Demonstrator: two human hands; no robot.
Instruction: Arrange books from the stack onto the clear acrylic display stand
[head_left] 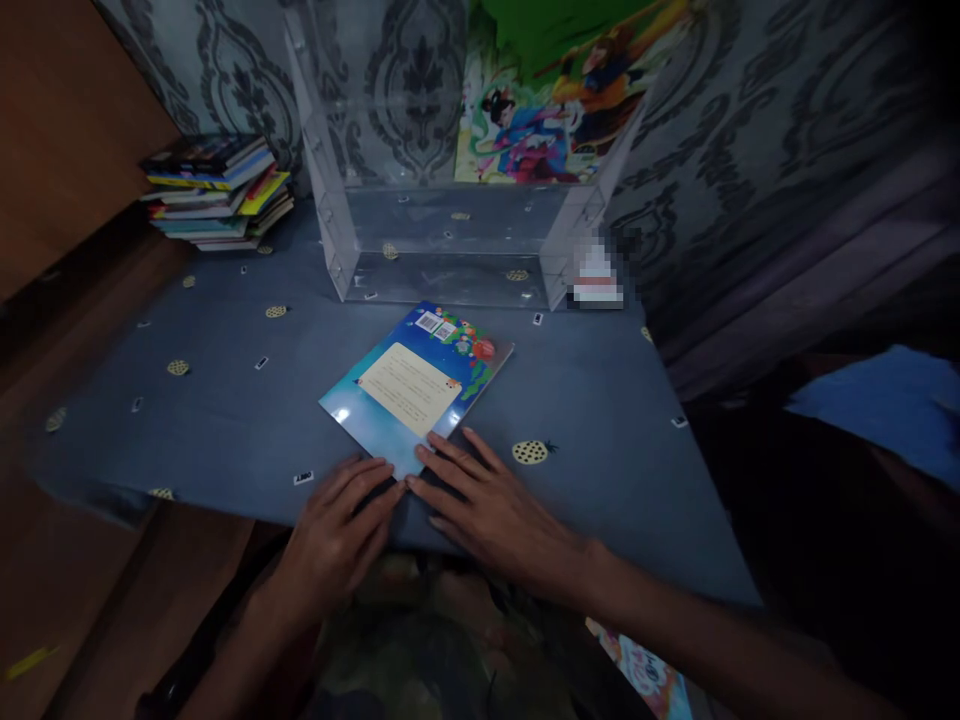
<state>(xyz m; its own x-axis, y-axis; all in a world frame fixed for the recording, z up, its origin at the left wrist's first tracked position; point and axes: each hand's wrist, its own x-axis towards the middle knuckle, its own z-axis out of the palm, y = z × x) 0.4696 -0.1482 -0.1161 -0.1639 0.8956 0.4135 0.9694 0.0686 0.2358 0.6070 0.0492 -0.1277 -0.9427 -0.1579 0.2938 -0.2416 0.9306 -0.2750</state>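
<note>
A thin blue picture book (409, 385) lies at a slant on the cloth-covered table, its back cover up, with a cream text panel and a barcode. My right hand (487, 500) rests at the book's near corner, fingers spread, some fingertips on the cover. At the same corner, my left hand (345, 525) touches the lower left edge with its fingers stretched out and slightly bent. Neither hand grips the book. Behind it stands a clear acrylic rack (450, 235) holding a green picture book (555, 100) with colourful figures on its upper level.
A stack of books (221, 190) stands at the back left by a wooden panel (75, 130). Right of the rack is a blurred-out white object (598, 275). The table (225, 420) has a grey pineapple-print cloth. A colourful printed item (645, 675) lies below its front edge.
</note>
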